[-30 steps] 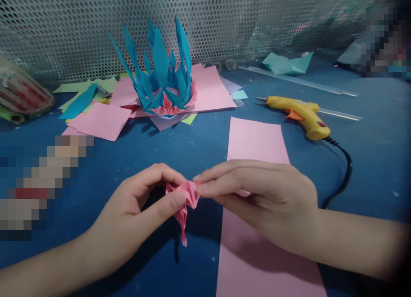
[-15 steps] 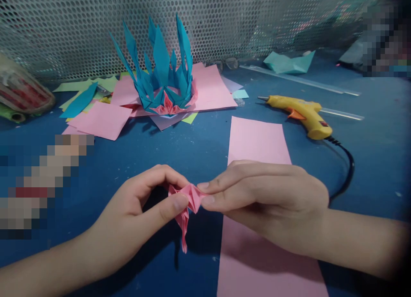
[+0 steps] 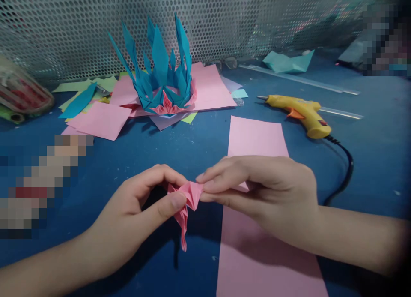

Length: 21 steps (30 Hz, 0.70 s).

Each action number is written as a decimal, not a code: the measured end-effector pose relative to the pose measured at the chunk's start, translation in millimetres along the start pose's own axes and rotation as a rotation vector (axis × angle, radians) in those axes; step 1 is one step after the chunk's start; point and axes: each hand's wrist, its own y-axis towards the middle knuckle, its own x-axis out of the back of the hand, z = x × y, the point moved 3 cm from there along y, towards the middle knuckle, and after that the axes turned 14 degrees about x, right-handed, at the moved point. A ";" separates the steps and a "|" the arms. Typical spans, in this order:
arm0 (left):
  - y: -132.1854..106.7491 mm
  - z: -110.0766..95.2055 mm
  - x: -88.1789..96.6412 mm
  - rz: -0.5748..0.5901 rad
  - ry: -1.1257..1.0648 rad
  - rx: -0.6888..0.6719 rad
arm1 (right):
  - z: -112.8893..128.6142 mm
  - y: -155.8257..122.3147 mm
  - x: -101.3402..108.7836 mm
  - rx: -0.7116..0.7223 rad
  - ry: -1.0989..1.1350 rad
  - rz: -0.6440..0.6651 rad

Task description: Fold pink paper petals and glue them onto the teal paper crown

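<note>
- Pink pleated origami piece point(image 3: 195, 193) is held up over the blue surface point(image 3: 144, 149), between both hands, nearer the wearer than the blue paper crown point(image 3: 160, 52).
- Left hand point(image 3: 135, 213): piece is gripped, thumb across the front, fingers behind; left part is hidden by them.
- Right hand point(image 3: 276, 185): right edge is pinched at the fingertips.
- Upper part is stretched left to right between the hands; narrow pleated tail is hung downward, slightly slanted, its tip untouched.
- Neither hand is nearer; both are in contact, more of the piece being covered by the left.
- Pink paper strip point(image 3: 269, 262) is laid flat below the right hand, long axis away from the wearer.
- Yellow glue gun point(image 3: 293, 107) is laid beyond the right hand, nozzle pointed left.
- Crown is stood upright on pink sheets point(image 3: 215, 91); pink pleated trim is seen at its front base.
- Container: clear jar point(image 3: 24, 89) is tilted at far left, reddish contents inside, not identifiable; green roll point(image 3: 11, 115) is placed just below it.
</note>
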 end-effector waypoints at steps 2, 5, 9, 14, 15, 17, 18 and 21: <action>0.6 -0.4 -0.4 -0.009 -0.005 -0.006 | -1.2 -0.7 -0.2 -0.048 0.023 -0.031; 0.8 -0.9 -1.6 -0.014 -0.027 -0.013 | -1.7 -1.0 -0.6 -0.095 0.086 -0.068; -0.3 -1.2 -3.3 0.013 -0.049 -0.012 | 0.2 0.8 -1.6 -0.065 0.114 -0.073; -0.9 0.7 -3.0 -0.012 -0.064 -0.005 | 0.6 1.0 -2.9 -0.093 0.126 -0.118; -0.8 1.5 -3.1 -0.008 -0.069 -0.003 | 0.8 0.7 -3.4 -0.100 0.121 -0.114; -0.5 2.9 -3.6 0.010 -0.077 0.001 | 1.5 0.3 -3.9 -0.096 0.103 -0.094; -0.4 3.5 -3.7 0.016 -0.078 0.002 | 1.8 0.1 -4.0 -0.092 0.092 -0.079; -1.2 4.3 -4.5 0.042 -0.047 0.009 | 1.1 -0.4 -3.7 -0.077 0.082 -0.019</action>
